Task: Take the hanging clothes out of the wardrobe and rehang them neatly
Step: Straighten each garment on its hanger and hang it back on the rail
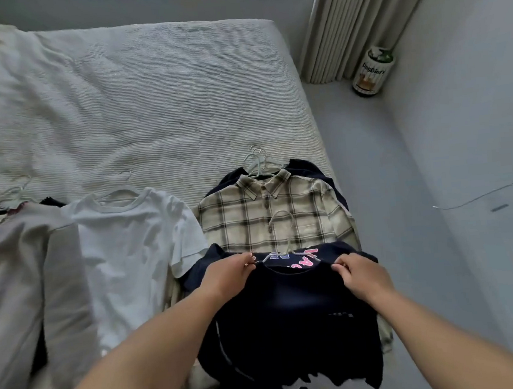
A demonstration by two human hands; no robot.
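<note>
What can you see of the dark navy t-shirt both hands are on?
The dark navy t-shirt is soft knit fabric, held at the near edge of the bed, overlapping the beige plaid shirt. A pale thin hanger sits in its neckline, hook pointing away. Pink and pale lettering shows inside the neck opening; small pale print marks the lower right. The left hand pinches one shoulder, the right hand the other. The hem hangs ragged below.

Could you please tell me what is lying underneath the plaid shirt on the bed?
Dark navy clothing shows past the plaid shirt at the collar and right shoulder, and several hanger hooks stack above the collar. How many garments lie beneath is hidden by the shirt.
</note>
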